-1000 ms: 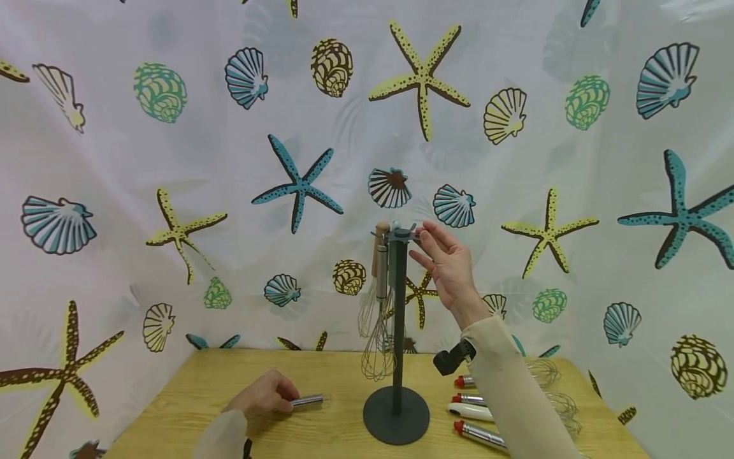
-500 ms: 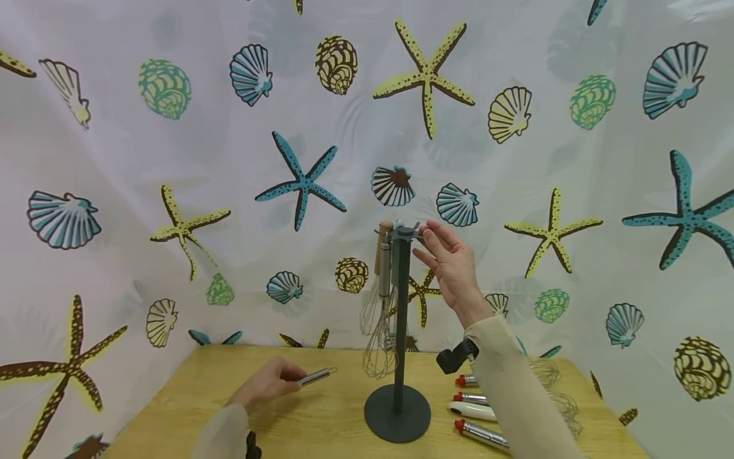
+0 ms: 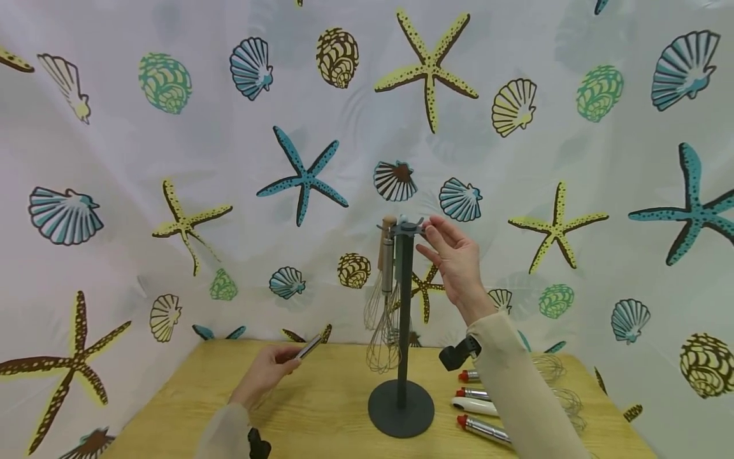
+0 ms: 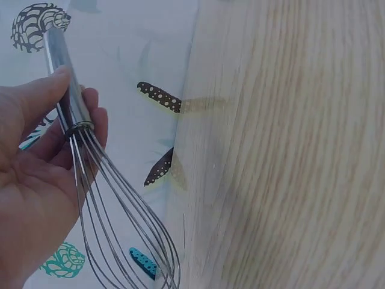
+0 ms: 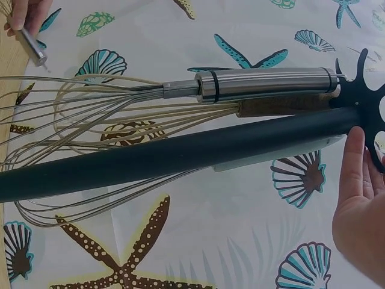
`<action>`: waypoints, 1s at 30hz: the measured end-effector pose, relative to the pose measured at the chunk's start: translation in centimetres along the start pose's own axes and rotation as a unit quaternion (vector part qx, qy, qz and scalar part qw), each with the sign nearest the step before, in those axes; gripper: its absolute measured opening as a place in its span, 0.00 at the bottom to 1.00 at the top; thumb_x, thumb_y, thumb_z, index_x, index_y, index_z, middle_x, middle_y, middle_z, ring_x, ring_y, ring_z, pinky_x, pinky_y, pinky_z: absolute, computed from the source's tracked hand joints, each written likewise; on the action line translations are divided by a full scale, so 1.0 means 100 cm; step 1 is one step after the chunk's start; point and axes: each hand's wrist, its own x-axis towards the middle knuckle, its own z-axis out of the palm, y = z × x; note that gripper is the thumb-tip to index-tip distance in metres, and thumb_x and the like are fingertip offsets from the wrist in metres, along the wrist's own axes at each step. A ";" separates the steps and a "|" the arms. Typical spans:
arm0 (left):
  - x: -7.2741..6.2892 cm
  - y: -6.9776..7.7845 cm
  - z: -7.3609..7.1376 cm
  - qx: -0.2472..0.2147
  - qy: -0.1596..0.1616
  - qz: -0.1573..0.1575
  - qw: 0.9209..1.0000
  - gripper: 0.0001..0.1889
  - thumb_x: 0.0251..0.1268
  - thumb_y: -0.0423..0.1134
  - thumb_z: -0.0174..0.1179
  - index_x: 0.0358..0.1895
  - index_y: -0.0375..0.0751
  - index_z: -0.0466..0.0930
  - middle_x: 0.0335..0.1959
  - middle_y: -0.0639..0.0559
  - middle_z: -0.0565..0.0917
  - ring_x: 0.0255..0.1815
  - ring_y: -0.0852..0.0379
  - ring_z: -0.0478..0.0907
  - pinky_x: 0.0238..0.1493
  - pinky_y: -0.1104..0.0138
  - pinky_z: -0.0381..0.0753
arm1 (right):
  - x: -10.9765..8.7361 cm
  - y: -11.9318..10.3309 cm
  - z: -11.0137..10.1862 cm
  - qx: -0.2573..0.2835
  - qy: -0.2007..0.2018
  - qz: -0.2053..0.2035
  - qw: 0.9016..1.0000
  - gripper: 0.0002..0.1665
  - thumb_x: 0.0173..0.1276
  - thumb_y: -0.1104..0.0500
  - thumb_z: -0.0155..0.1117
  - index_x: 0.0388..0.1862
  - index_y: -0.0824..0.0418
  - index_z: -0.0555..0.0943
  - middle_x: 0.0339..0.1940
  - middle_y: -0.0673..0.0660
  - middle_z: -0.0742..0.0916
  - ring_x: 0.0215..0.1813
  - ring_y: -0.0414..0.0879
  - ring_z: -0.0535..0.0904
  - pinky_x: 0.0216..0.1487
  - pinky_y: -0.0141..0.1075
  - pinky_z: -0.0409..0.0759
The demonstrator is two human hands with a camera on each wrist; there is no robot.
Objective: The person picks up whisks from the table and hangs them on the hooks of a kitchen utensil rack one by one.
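My left hand (image 3: 264,375) grips a whisk by its metal handle (image 3: 309,346), raised above the left part of the table. In the left wrist view the thumb and fingers wrap the handle just above the wire loops (image 4: 120,205). A dark whisk stand (image 3: 404,319) stands upright at the centre. On its hooks hang a metal-handled whisk (image 5: 264,84), a wooden-handled whisk (image 5: 283,105) and a pale green-handled whisk (image 5: 283,153), the last partly behind the pole. At the stand's top, my right hand (image 3: 459,268) pinches the right side of the hook rack (image 5: 361,99).
Several whisks lie on the wooden table (image 3: 321,408) at the right, partly hidden by my right forearm. One has a white handle (image 3: 474,406); others have red-tipped metal handles (image 3: 484,428). A sheet (image 3: 229,153) printed with shells and starfish surrounds the table.
My left hand has lifted the whisk off the table, and the handle has tilted upward. My right hand has stayed at the hook rack. The head view has shifted slightly.
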 end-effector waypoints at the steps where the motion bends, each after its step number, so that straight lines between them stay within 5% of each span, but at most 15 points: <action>1: -0.001 0.001 -0.001 -0.008 0.008 -0.005 1.000 0.16 0.70 0.30 0.57 0.58 0.29 0.78 0.49 0.41 0.84 0.45 0.51 0.79 0.44 0.64 0.81 | 0.000 0.001 0.000 -0.001 0.000 -0.001 1.000 0.17 0.68 0.59 0.65 0.55 0.61 0.80 0.46 0.51 0.88 0.53 0.42 0.85 0.50 0.37 0.84; 10: -0.001 0.015 -0.001 -0.027 0.057 -0.013 0.998 0.17 0.72 0.32 0.56 0.60 0.32 0.77 0.49 0.42 0.82 0.48 0.49 0.79 0.50 0.60 0.82 | 0.000 0.002 0.001 0.002 -0.003 -0.003 1.000 0.20 0.68 0.61 0.65 0.58 0.65 0.78 0.45 0.50 0.89 0.52 0.42 0.85 0.51 0.37 0.84; 18: 0.007 0.031 0.000 -0.051 0.072 0.005 0.996 0.17 0.71 0.34 0.59 0.59 0.34 0.78 0.47 0.43 0.84 0.46 0.51 0.80 0.47 0.64 0.82 | 0.002 -0.002 -0.007 0.010 -0.038 0.007 0.999 0.37 0.66 0.59 0.67 0.69 0.74 0.67 0.49 0.52 0.87 0.54 0.42 0.84 0.55 0.38 0.82; 30: 0.007 0.054 0.002 -0.066 0.084 0.029 0.994 0.18 0.70 0.35 0.59 0.61 0.33 0.77 0.46 0.44 0.85 0.41 0.59 0.80 0.44 0.71 0.80 | 0.001 -0.008 -0.010 0.014 -0.042 0.016 0.999 0.35 0.67 0.62 0.65 0.69 0.75 0.66 0.45 0.50 0.89 0.51 0.40 0.85 0.58 0.37 0.80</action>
